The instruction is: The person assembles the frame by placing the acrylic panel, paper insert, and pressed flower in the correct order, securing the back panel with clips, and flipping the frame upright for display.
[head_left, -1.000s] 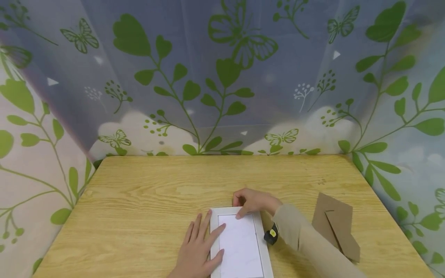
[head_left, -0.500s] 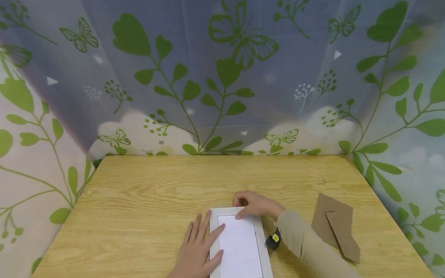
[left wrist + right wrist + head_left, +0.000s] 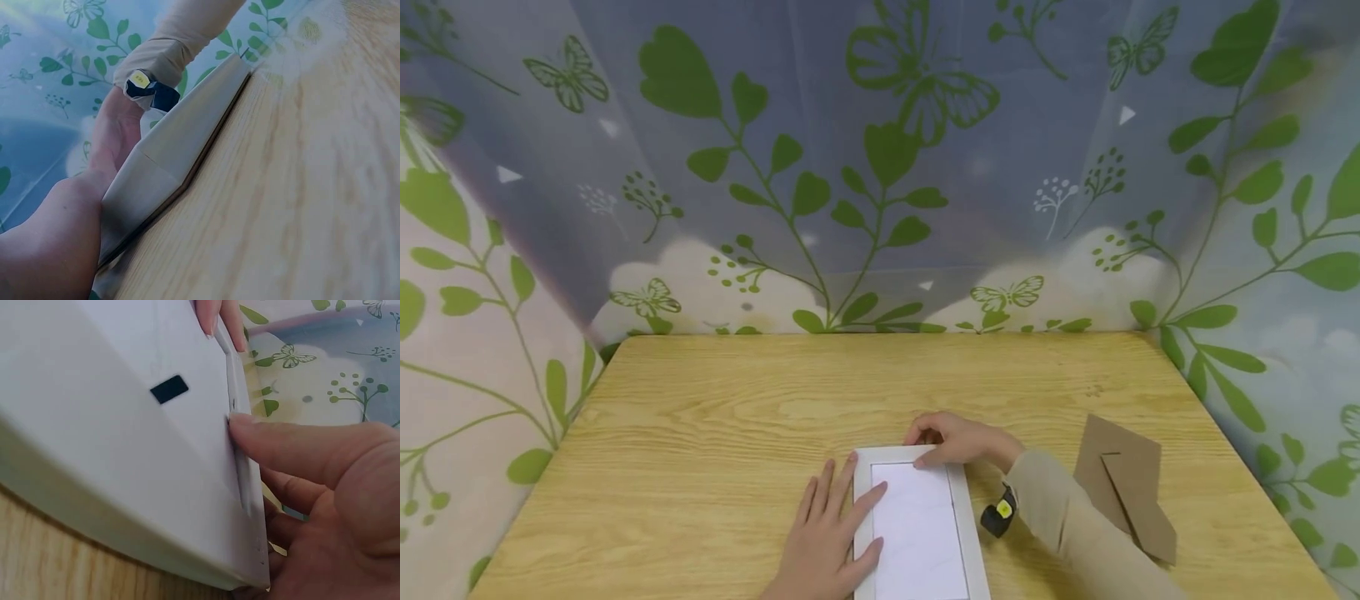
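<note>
A white picture frame point(image 3: 883, 455) lies on the table with a white sheet point(image 3: 917, 533) inside its border. My left hand point(image 3: 827, 533) rests on the left border, fingers spread and fairly straight, the thumb and index finger reaching over the sheet. At the far end, my right hand point(image 3: 966, 440) grips the border. In the right wrist view the right thumb point(image 3: 250, 431) presses at the border's inner edge while the other fingers curl around the outer side. A small dark rectangle point(image 3: 169, 389) shows on the white surface there.
A brown cardboard backing point(image 3: 1090, 471) with a folding stand leg point(image 3: 1138, 508) lies on the wooden table point(image 3: 700, 417) to the right, beside the right sleeve point(image 3: 1075, 525). A leaf-patterned curtain point(image 3: 775, 250) stands behind the table. A black wrist strap point(image 3: 997, 521) is on my right wrist.
My right thumb has shifted slightly right along the frame's far border, and the right wrist has swung a little to the right. The left hand and the frame have stayed nearly still.
</note>
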Action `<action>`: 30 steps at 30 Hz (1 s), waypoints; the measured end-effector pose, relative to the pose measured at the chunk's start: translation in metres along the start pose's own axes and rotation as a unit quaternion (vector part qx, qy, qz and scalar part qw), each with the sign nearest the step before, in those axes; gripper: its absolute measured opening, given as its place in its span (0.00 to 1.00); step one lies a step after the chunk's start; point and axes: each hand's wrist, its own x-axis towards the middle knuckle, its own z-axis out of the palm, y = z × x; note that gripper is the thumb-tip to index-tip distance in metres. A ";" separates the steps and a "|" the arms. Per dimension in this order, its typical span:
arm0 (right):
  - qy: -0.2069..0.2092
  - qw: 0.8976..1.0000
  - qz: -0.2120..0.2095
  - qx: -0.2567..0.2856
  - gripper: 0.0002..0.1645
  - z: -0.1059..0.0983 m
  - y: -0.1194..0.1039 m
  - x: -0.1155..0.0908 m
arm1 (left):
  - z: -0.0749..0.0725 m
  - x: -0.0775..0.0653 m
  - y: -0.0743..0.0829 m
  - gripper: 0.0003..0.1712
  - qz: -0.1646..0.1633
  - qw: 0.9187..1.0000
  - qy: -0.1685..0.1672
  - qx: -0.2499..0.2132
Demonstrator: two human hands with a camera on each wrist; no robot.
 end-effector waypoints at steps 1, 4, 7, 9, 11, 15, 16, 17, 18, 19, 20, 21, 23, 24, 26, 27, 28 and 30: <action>0.003 1.000 0.002 0.000 0.10 0.001 0.000 0.000 | 0.000 0.000 0.000 0.36 0.000 1.000 0.001 -0.001; 0.013 1.000 0.005 0.000 0.11 0.003 0.001 0.000 | 0.001 0.000 0.000 0.36 0.002 1.000 0.003 0.003; 0.034 0.999 0.001 -0.024 0.11 0.007 0.004 0.000 | 0.001 0.000 0.000 0.35 0.002 1.000 0.001 0.004; 0.051 0.997 -0.011 -0.048 0.10 0.010 0.006 0.000 | 0.001 0.000 0.000 0.36 0.000 1.000 0.000 0.006; 0.065 0.995 -0.028 -0.074 0.09 0.011 0.008 -0.001 | 0.001 0.000 0.000 0.35 -0.001 1.000 0.004 0.005; 0.072 0.991 -0.061 -0.099 0.10 0.012 0.011 -0.002 | 0.000 0.000 0.000 0.35 0.001 1.000 0.010 0.006; 0.072 0.990 -0.069 -0.104 0.11 0.012 0.012 -0.002 | 0.000 0.000 0.000 0.35 0.001 1.000 0.010 0.005; 0.072 0.988 -0.078 -0.111 0.11 0.012 0.013 -0.002 | 0.000 0.000 0.000 0.35 0.001 1.000 0.010 0.004; 0.071 0.987 -0.086 -0.118 0.12 0.012 0.014 -0.002 | 0.000 0.000 0.000 0.35 0.000 1.000 0.006 0.004; 0.071 0.985 -0.093 -0.127 0.12 0.012 0.014 -0.002 | 0.000 0.000 0.000 0.35 0.000 1.000 0.004 0.003; 0.071 0.983 -0.100 -0.139 0.12 0.012 0.013 -0.003 | 0.001 0.000 0.000 0.35 -0.001 1.000 0.001 0.003; 0.072 0.980 -0.109 -0.152 0.13 0.012 0.013 -0.003 | 0.001 0.000 -0.001 0.36 -0.001 1.000 -0.002 0.001; 0.073 0.972 -0.121 -0.186 0.15 0.012 0.011 -0.004 | 0.001 0.000 -0.001 0.36 -0.001 1.000 -0.002 0.001; 0.074 0.968 -0.125 -0.203 0.16 0.013 0.010 -0.005 | 0.002 0.000 -0.001 0.36 -0.001 1.000 0.000 0.003; 0.076 0.957 -0.141 -0.243 0.17 0.013 0.008 -0.007 | 0.002 0.000 -0.002 0.36 0.001 1.000 0.005 0.003; 0.078 0.950 -0.151 -0.261 0.18 0.014 0.007 -0.008 | 0.002 0.000 -0.002 0.36 0.001 1.000 0.008 0.003; 0.080 0.943 -0.163 -0.278 0.18 0.015 0.007 -0.007 | 0.002 -0.001 -0.002 0.36 0.001 1.000 0.010 0.003; 0.084 0.929 -0.190 -0.306 0.17 0.016 0.007 -0.006 | 0.002 -0.001 -0.002 0.36 0.000 1.000 0.012 0.003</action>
